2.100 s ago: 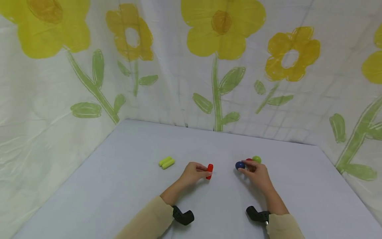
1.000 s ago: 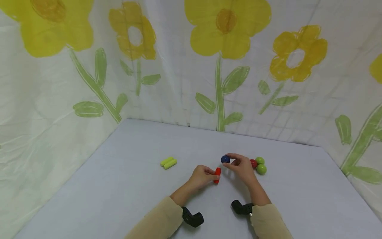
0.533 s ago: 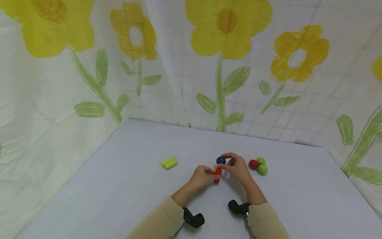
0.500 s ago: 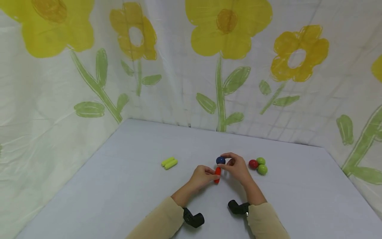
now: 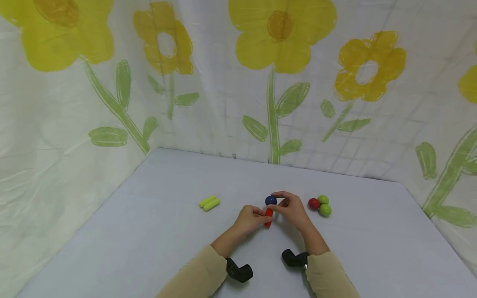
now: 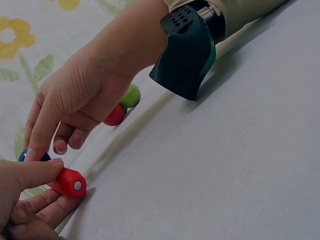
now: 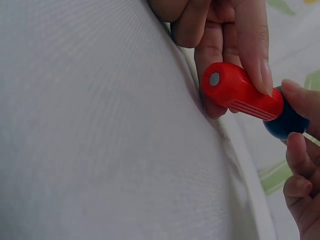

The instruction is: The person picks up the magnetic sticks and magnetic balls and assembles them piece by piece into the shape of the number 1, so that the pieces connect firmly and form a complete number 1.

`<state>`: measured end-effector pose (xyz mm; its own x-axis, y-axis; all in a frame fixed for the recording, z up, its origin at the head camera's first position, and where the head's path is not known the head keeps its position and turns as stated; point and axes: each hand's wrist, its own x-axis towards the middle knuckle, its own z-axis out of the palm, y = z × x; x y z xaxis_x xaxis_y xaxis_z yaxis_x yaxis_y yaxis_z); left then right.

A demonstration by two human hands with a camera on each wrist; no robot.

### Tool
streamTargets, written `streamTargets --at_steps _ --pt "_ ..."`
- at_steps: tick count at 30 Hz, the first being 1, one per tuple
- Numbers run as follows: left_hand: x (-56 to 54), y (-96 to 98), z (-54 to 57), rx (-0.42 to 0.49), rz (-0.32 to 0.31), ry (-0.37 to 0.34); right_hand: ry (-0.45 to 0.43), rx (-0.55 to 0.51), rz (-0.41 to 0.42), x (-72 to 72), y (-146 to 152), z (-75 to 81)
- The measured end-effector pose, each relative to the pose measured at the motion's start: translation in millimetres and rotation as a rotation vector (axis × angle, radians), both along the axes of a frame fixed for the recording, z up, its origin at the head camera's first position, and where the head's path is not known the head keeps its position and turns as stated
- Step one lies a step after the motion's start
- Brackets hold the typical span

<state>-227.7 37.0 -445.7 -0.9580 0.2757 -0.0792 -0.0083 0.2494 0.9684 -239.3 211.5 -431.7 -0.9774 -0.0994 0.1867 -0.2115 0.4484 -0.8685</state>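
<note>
Over the middle of the table my left hand (image 5: 249, 219) pinches a red magnetic rod (image 5: 268, 219) between thumb and fingers. A round silver disc shows in the rod's near end in the right wrist view. My right hand (image 5: 292, 209) holds a dark blue ball (image 5: 270, 200) between thumb and fingertips. In the right wrist view the ball (image 7: 286, 121) sits against the rod's far end (image 7: 272, 107), the two in line. Fingers of both hands meet close together there, and in the left wrist view the right-hand fingers hide part of the ball (image 6: 25, 156).
Two yellow-green rods (image 5: 209, 203) lie side by side at the left on the white table (image 5: 167, 248). To the right, a red ball (image 5: 314, 203) and two green balls (image 5: 325, 210) rest in a cluster. Behind the table hangs a sheet painted with flowers (image 5: 281, 29).
My right hand has carried the blue ball left from beside the cluster to the rod's far end. The left hand keeps its hold on the red rod, having shifted slightly right.
</note>
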Motion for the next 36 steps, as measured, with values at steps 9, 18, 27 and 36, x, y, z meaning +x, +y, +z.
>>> streamTargets --at_steps 9,18,27,36 --pt "2.9 -0.5 2.7 0.015 -0.01 0.013 -0.064 0.022 -0.119 3.9 14.1 2.2" --pt "2.9 -0.8 2.4 0.004 -0.012 0.005 -0.109 0.07 -0.275 9.1 44.6 9.3" --pt "1.5 -1.1 -0.2 0.003 -0.023 -0.004 -0.098 0.017 -0.4 15.9 67.5 15.6" --pt "1.6 -2.0 0.0 -0.004 -0.03 0.001 -0.105 0.059 -0.469 21.4 80.1 19.4"
